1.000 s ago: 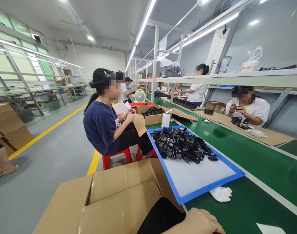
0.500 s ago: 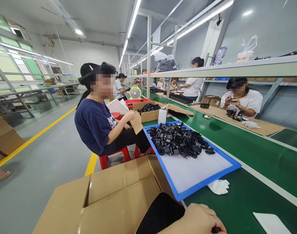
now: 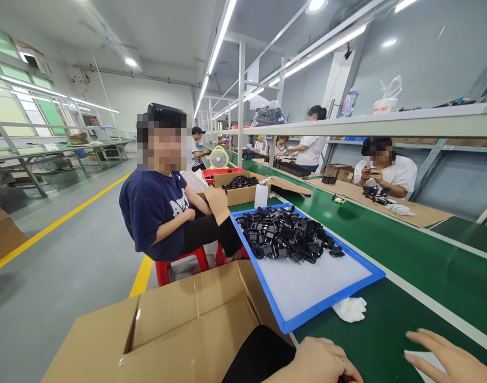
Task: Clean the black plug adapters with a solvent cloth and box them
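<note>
Hands at the bench: on my feed, the person's right hand (image 3: 454, 359) spreads wide, its fingers (image 3: 422, 336) open and holding nothing, over a white sheet of paper (image 3: 424, 361) on the green conveyor belt (image 3: 403, 314), to the right of a blue-framed tray (image 3: 335, 304). Whether the fingertips touch the sheet I cannot quite tell from this angle. The ringed left hand (image 3: 321, 361) sits at the lower edge of the view, below the tray, its curled fingers (image 3: 327, 354) against a dark fabric (image 3: 259, 354); whether it grips anything I cannot tell. On the tray lies a heap of black plug adapters (image 3: 283, 231), and a white cloth (image 3: 349, 309) sits just beyond its near edge. Left of the tray stands an open cardboard carton (image 3: 187, 324), and past it a co-worker in a navy T-shirt (image 3: 155, 213) sits on a red stool (image 3: 179, 266).
</note>
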Motion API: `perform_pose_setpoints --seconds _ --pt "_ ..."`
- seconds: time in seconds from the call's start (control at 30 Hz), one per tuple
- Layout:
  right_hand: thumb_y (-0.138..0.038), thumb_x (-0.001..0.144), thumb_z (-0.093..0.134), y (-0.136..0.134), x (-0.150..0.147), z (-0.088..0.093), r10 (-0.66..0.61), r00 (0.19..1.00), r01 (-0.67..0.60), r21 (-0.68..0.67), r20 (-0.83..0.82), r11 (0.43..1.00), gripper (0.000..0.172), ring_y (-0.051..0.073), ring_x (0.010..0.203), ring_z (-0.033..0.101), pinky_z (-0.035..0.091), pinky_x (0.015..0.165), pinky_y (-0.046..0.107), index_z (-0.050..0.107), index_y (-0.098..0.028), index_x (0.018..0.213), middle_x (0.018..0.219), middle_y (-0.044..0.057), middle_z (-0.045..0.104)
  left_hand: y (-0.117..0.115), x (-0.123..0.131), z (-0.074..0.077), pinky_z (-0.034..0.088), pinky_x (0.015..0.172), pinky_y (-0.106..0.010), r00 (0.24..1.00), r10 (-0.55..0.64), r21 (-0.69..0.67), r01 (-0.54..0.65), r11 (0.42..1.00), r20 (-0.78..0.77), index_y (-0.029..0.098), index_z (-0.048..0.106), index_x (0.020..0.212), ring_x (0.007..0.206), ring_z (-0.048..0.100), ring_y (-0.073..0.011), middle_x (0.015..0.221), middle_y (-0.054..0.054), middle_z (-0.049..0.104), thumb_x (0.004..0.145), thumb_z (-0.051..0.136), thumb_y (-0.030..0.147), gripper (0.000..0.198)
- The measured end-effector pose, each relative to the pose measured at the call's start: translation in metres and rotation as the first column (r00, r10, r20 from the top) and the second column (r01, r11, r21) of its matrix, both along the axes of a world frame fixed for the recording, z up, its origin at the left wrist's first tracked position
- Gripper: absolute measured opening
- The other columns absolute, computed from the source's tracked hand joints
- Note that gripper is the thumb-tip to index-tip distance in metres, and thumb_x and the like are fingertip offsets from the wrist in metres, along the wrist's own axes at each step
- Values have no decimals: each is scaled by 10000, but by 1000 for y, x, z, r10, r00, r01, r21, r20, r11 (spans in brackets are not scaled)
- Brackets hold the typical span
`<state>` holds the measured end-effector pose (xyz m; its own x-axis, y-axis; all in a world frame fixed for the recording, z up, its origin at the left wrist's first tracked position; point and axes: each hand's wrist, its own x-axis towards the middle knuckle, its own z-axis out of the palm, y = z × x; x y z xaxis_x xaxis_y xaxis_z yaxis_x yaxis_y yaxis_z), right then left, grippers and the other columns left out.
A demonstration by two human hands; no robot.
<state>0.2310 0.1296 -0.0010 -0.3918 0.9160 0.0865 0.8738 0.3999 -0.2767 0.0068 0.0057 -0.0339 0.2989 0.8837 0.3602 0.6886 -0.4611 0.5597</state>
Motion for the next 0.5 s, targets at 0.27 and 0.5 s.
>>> perform_pose_setpoints --seconds 0.27,0.5 --pt "-385 658 391 -13 -33 26 -61 997 65 -131 37 989 388 270 1002 440 348 853 382 526 -181 959 1066 137 500 8 4 39 380 538 -177 991 -18 -331 -28 943 -135 216 620 731 604 538 -100 636 31 609 653 467 335 209" --pt "-240 766 346 -14 -13 40 -188 977 161 -233 -99 959 285 166 927 490 372 798 248 519 -155 976 1027 62 536 102 51 80 396 617 -224 969 -102 -466 -14 884 -224 123 569 804 735 545 -139 819 -61 603 708 327 175 266"
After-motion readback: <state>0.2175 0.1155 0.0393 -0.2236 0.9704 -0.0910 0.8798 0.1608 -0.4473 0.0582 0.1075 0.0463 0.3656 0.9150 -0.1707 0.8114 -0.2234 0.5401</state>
